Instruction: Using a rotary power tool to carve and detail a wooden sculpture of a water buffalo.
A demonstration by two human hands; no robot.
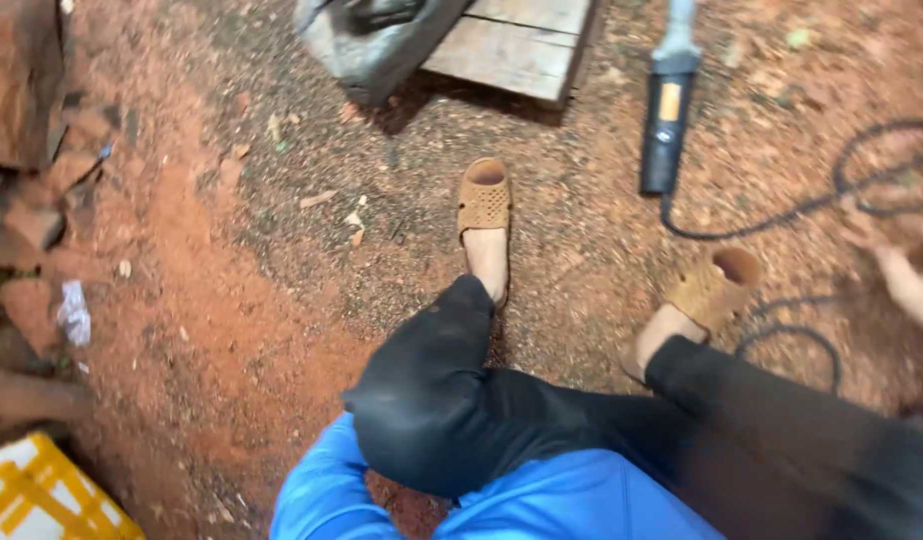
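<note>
At far left lie reddish broken stone blocks [27,120] and a yellow-and-white patterned sack [42,500] at the bottom corner; its contents are not visible. At top centre a grey bag [367,45] rests against a weathered wooden board [522,40]; its contents are hidden too. Right of it, a black-handled power tool [667,125] lies on the red gravel ground [232,300], its black cable [862,175] looping rightward. Judged rigid and moderately heavy; best gripped at the handle. The cable is limp. The right hand [912,285], blurred, hovers near the cable, grip indeterminate. The left hand is out of view.
</note>
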